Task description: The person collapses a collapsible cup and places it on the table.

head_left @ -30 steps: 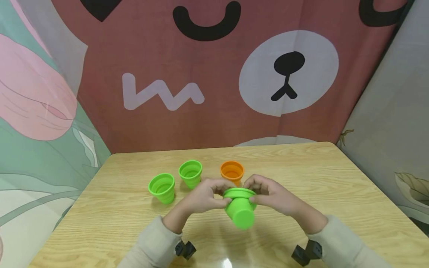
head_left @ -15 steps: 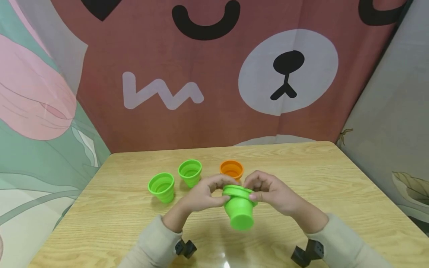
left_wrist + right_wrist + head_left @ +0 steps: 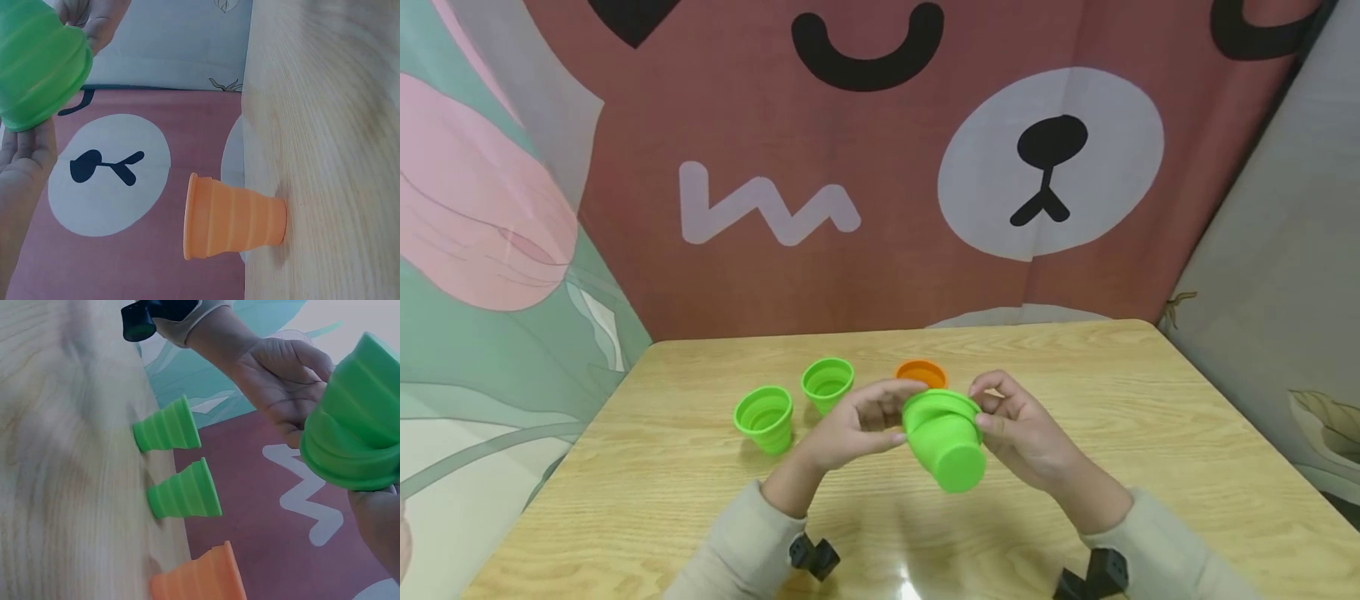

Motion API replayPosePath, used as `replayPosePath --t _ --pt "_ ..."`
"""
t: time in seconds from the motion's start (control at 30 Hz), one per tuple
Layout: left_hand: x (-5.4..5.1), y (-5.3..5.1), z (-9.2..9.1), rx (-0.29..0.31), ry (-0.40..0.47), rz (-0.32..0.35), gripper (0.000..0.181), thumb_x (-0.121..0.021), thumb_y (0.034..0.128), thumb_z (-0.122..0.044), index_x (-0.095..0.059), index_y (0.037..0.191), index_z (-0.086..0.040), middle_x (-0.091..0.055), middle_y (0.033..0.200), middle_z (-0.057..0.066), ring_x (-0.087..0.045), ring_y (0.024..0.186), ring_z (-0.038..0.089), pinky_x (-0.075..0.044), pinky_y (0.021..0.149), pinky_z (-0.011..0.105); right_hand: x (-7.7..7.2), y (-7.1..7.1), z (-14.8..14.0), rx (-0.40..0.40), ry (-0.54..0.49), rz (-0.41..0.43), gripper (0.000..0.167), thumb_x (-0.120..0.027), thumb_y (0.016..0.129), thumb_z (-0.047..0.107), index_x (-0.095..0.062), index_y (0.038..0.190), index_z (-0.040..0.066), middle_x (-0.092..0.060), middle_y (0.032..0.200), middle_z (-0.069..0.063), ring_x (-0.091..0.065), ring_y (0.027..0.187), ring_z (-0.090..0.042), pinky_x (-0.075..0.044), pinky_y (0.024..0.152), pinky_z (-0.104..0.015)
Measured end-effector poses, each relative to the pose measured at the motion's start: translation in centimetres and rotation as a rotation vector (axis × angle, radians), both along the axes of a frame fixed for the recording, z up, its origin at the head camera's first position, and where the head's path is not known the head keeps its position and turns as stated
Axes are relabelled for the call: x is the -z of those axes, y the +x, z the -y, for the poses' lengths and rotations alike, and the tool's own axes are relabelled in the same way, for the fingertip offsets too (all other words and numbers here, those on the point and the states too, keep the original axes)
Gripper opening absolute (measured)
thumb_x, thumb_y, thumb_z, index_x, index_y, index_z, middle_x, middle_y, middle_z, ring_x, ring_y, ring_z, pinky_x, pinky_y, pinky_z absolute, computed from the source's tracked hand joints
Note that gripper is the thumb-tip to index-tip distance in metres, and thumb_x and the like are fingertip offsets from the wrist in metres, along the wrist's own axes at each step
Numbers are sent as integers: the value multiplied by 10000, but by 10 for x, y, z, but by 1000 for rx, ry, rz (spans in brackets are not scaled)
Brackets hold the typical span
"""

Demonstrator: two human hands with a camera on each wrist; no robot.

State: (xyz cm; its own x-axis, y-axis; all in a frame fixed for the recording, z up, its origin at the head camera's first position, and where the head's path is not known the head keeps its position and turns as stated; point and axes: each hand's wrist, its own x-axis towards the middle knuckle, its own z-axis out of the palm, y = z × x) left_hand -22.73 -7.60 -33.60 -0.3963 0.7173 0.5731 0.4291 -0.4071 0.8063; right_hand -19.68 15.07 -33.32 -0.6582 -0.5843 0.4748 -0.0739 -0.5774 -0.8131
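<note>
A green collapsible cup (image 3: 946, 437) is held in the air between both hands, tilted with its base toward the head camera. My left hand (image 3: 856, 423) holds the cup's left side near the rim, thumb below and fingers by the rim. At the right side, my right hand (image 3: 1024, 435) pinches the rim between thumb and fingers. In the right wrist view the cup (image 3: 356, 419) shows a folded dent in its wall near the rim. An orange cup (image 3: 922, 373) stands behind it, partly hidden by the held cup and left hand.
Two more green cups stand upright at the left, one nearer (image 3: 765, 421) and one farther back (image 3: 827, 385). Everything rests on a light wooden table (image 3: 1120, 392). A patterned cloth (image 3: 880, 275) hangs behind the table's far edge.
The green cup has been raised slightly and tipped, its base shifting toward the right. My right hand has moved up and a little right; the left hand's fingers have straightened somewhat.
</note>
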Motion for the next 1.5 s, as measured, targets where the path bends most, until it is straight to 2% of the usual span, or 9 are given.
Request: replayPosePath --t 0.17,0.27,0.43,0.57,0.7,0.97,1.07,1.33,1.5 --pt "-1 2 -3 -68 -77 -22 466 -513 815 52 -306 1219 158 -505 1029 219 -509 904 151 -472 739 352 4 2 1 -11 -68 16 274 -347 876 -106 -465 1041 78 -550 953 -39 -541 840 -126 -452 760 -220" --pt "-2 2 -5 -58 -100 -46 488 -485 791 111 -288 1236 150 -458 1005 319 -506 897 156 -472 733 369 5 3 2 -14 -104 6 279 -340 877 -109 -472 1037 78 -549 958 -41 -541 848 -130 -454 756 -220" --pt "-4 2 -6 -14 -81 -34 523 -471 775 143 -251 1250 151 -431 1008 327 -488 925 174 -455 774 387 4 3 3 -1 -146 -6 265 -337 879 -104 -467 1027 72 -553 956 -42 -545 851 -136 -452 757 -224" --pt "-3 3 -6 -74 -104 -20 496 -476 780 146 -289 1239 145 -463 984 307 -506 892 163 -469 745 376 5 3 3 -2 -152 6 281 -325 871 -126 -470 1023 61 -549 961 -51 -539 855 -142 -448 768 -227" --pt "-3 3 -4 -104 -117 -3 462 -486 790 130 -327 1224 147 -483 982 303 -523 870 164 -475 730 377 4 2 1 -16 -89 4 304 -296 861 -146 -460 1021 54 -537 948 -53 -528 844 -139 -450 751 -224" --pt "-11 0 -3 -6 -210 -14 409 -483 799 117 -365 1188 168 -476 1078 316 -519 920 172 -456 774 401 -4 -5 -3 39 237 -29 162 -364 898 2 -482 840 96 -541 749 33 -506 674 -79 -449 613 -210" --pt "-12 0 -4 1 -253 -14 404 -487 797 106 -377 1182 161 -479 1091 303 -516 930 167 -450 784 398 -5 -7 -1 33 297 -21 129 -390 891 10 -480 863 97 -565 741 31 -513 655 -79 -451 595 -215" --pt "-8 0 -3 -36 -176 -12 372 -486 823 56 -379 1169 139 -471 1048 301 -498 941 197 -431 806 413 -2 -4 0 -29 147 26 196 -358 887 -60 -462 989 70 -585 843 -13 -550 740 -109 -459 657 -208" --pt "-1 -1 0 25 -99 68 515 -513 826 16 -256 1260 121 -437 1100 276 -465 1005 205 -388 861 452 -3 0 2 8 -21 88 211 -303 907 -55 -458 979 69 -581 850 -24 -558 747 -111 -464 678 -203"
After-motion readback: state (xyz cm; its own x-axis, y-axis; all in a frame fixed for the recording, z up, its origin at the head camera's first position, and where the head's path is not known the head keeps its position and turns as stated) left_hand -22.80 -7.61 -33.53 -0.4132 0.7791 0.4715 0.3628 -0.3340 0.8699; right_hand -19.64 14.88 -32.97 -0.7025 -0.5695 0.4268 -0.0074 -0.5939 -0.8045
